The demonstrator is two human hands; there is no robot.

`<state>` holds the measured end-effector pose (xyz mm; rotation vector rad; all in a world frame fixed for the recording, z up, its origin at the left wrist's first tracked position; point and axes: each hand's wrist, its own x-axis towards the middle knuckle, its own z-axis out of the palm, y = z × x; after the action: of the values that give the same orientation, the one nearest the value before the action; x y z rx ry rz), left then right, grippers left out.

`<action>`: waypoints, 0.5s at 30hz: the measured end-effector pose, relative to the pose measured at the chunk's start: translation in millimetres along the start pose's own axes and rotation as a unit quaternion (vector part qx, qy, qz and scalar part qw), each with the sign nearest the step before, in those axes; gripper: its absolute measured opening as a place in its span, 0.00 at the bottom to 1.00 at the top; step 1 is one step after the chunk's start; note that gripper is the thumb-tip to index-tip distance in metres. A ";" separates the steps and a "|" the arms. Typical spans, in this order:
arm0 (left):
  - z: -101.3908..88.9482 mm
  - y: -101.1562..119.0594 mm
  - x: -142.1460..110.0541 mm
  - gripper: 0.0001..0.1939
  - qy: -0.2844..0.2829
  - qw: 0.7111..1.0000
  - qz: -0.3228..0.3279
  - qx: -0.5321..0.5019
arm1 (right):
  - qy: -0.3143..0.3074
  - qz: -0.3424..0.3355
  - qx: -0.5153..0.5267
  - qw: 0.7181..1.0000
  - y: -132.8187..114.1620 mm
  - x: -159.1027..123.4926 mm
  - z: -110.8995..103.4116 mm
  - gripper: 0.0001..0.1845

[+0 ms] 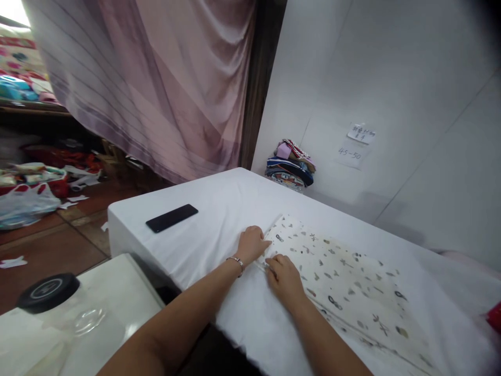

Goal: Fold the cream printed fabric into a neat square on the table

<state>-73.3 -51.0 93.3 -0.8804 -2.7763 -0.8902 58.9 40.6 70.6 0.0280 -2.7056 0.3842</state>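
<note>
There is one left hand [251, 244] and one right hand [285, 279], two in all; from them, one printed cloth [338, 271] lies at three o'clock; one black phone [172, 218] near ten; one fabric stack [290, 166] at twelve; two paper notes [361, 133] at one; one bracelet [239, 262] and one black lid [48, 292] at nine.

A: what was that printed sheet [340, 266] at four o'clock?
B: looked like matt cloth, same as the creased cover [219, 201].
A: curtain [195, 57] at eleven?
B: fabric, soft sheen. Bracelet [237, 260] was shiny metal, note [360, 133] at two was paper, lid [49, 293] at eight seemed plastic.
</note>
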 end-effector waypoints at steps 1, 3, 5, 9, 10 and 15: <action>0.1 1.3 2.1 0.11 -0.011 1.000 -0.001 0.002 | 0.002 -0.001 0.000 1.000 0.4 0.1 0.5 0.11; 0.9 2.8 5.1 0.10 -0.035 0.999 -0.014 0.004 | 0.003 -0.003 0.001 1.000 1.1 0.2 0.9 0.11; 2.2 3.1 6.2 0.10 -0.052 0.998 -0.022 0.001 | 0.001 -0.004 0.002 1.000 1.1 0.2 0.3 0.11; 4.5 2.8 5.6 0.10 -0.050 0.999 -0.003 -0.011 | -0.007 0.001 0.008 1.000 -0.3 0.4 -2.5 0.11; 5.2 2.7 5.8 0.10 -0.049 0.999 0.004 -0.017 | -0.008 0.002 0.009 1.000 -0.6 0.4 -3.1 0.11; 10.1 -1.9 8.9 0.09 -0.040 0.999 0.006 -0.030 | -0.011 0.001 0.011 1.000 -0.8 0.7 -3.7 0.12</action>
<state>-80.8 -42.2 86.3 -0.9622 -2.8218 -0.9618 59.8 40.9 74.3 0.0366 -2.7230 0.4176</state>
